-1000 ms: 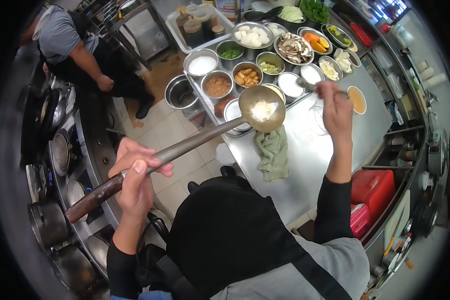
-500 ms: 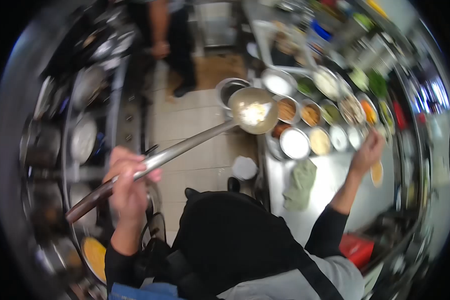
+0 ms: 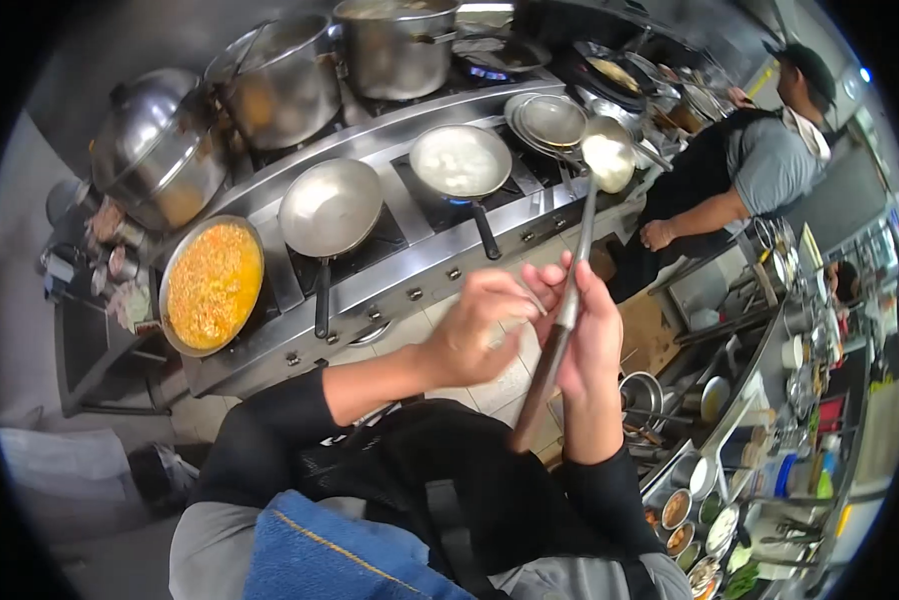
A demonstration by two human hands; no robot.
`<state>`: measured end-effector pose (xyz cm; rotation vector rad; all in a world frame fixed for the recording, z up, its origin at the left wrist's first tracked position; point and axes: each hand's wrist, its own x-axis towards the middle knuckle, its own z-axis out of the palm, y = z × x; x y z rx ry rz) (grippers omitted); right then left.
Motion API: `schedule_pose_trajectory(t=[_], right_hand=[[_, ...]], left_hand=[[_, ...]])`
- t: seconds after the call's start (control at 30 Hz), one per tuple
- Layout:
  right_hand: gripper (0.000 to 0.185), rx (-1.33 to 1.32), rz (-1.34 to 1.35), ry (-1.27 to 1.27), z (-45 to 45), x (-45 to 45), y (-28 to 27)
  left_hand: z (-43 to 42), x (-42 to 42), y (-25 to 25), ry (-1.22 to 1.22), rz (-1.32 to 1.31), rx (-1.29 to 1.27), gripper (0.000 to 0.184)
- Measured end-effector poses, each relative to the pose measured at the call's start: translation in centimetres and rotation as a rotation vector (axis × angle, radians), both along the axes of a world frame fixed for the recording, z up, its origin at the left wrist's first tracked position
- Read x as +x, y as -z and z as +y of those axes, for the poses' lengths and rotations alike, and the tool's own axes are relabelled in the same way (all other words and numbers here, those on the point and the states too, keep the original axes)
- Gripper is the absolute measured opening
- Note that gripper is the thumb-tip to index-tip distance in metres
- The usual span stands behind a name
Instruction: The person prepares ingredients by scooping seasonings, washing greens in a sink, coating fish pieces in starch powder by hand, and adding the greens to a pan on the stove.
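Observation:
My right hand is closed round the long handle of a metal ladle. The ladle's wooden grip end points down toward my apron, and its bowl, with something pale in it, is up by the stove's right part. Close beside the handle is my left hand, its fingers curled toward my right fingers. A thin grey edge shows at its fingertips, too small to name. Ahead sits a frying pan with whitish liquid. Left of it stands a bare pan, then a pan of orange chopped food.
Tall metal pots line the back of the stove. Stacked strainers lie near the ladle bowl. A person stands at the right. Ingredient bowls fill the counter at lower right.
My view has turned from the ingredient counter to the stove. The ladle has passed from my left hand to my right, and both hands have come together.

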<state>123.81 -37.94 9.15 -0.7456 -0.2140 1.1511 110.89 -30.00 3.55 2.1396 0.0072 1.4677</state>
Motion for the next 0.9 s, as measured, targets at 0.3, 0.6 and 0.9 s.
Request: schedule_pose_trajectory(t=[0.3, 0.6, 0.9], right_hand=[[0.040, -0.599, -1.042, -0.365, 15.1, 10.5, 19.1], [0.047, -0.528, -1.773, -0.379, 26.2, 18.4, 23.5], [0.010, -0.424, -0.114, -0.772, 25.8, 21.1, 21.2]], left_hand=[[5.1, -18.9, 19.3, -0.437, 0.569, -0.905, 0.010], [-17.8, -30.8, 37.3, -1.123, 1.160, -1.413, 0.020], [-23.5, -25.3, 37.3, -1.167, 0.585, -2.148, 0.016]])
